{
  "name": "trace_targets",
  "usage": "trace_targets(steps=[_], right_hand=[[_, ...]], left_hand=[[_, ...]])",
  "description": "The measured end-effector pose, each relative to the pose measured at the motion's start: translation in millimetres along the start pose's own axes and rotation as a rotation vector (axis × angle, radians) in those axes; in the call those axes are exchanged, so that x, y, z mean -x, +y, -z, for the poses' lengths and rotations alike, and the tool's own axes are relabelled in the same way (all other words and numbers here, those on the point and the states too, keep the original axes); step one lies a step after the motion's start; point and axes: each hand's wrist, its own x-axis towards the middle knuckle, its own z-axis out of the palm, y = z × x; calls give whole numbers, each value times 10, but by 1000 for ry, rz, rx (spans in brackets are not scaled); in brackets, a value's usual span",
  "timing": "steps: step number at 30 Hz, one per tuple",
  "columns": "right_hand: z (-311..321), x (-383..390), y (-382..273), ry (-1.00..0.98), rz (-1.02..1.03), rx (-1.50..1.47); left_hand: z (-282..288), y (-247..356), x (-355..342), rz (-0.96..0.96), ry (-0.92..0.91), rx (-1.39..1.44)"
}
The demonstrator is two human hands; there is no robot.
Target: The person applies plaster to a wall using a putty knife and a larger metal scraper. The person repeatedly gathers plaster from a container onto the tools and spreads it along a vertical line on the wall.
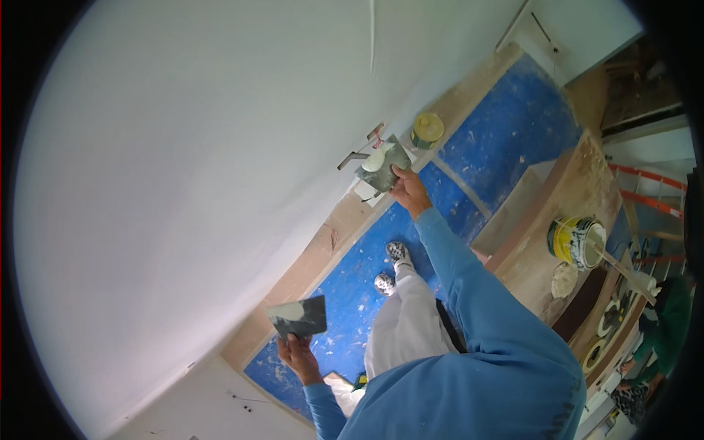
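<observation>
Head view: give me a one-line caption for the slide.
Left hand holding a smeared dark blade, right hand holding another blade carrying pale paste, beside a pale wall.

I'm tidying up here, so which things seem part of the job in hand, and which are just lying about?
Likely in use: flat blade in left hand; paste-smeared blade in right hand; open paste bucket.

Apparently idle: yellow tub; red ladder.

Right arm (456,260) stretches forward, left fingers (284,350) gripping

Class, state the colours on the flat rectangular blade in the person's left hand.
Flat rectangular blade: dark grey, with a pale smear; best seen in head view.
</observation>
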Motion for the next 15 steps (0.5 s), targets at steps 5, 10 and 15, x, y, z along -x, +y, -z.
trace_targets(steps=[5, 10, 15], right_hand=[[275, -672, 265, 138, 12, 1], [195, -969, 272, 204, 52, 36], [152, -1112, 205, 159, 53, 11]], left_hand=[[-102, -120, 336, 163, 38, -102], [-195, -226, 446, 214, 34, -142], [-249, -219, 422, 226, 38, -155]])
